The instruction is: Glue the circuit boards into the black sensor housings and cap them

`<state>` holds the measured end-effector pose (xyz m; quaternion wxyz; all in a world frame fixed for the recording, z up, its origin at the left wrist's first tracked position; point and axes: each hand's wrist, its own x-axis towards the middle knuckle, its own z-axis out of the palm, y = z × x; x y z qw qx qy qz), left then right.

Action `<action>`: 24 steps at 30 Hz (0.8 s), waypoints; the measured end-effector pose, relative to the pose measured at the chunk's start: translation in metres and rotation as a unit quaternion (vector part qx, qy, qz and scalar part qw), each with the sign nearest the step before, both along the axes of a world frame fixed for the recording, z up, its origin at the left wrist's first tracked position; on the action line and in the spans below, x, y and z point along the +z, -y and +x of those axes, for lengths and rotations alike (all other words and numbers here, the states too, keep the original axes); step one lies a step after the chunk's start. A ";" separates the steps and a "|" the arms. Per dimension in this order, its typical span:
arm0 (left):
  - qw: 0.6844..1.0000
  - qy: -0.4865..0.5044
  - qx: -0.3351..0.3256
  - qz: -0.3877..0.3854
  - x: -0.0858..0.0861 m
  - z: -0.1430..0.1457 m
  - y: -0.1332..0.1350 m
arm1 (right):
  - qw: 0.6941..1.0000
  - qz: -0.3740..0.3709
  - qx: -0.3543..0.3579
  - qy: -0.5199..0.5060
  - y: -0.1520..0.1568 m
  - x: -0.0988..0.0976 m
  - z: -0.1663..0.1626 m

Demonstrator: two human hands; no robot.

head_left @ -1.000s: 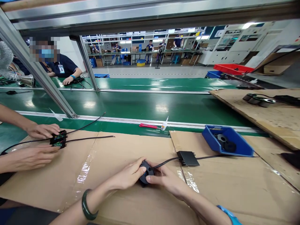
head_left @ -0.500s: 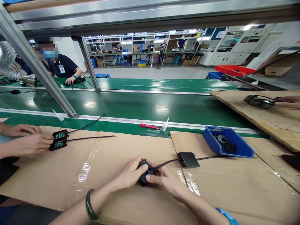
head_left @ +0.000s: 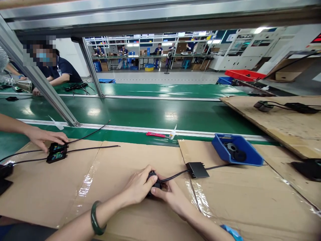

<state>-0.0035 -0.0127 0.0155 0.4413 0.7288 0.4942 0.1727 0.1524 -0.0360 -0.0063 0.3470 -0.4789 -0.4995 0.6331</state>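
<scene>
Both my hands close around a small round black part resting on the cardboard-covered bench. My left hand, with a green bangle on the wrist, covers it from the left. My right hand grips it from the right, a blue band on that wrist. A black cable runs from the part to a flat black box, then on to the right.
A blue bin with black round parts sits at right. Red-handled cutters lie by the green conveyor. A co-worker's hand rests on a circuit board box at left. More cardboard and black parts lie at right.
My hands have closed further over the black part. The co-worker at left now has one hand on the circuit board box, which sits slightly lower left. The hand at far right is gone.
</scene>
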 end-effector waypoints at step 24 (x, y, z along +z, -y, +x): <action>0.992 -0.024 -0.121 -0.009 0.004 -0.010 -0.020 | 0.991 0.020 0.131 -0.001 -0.015 0.001 0.021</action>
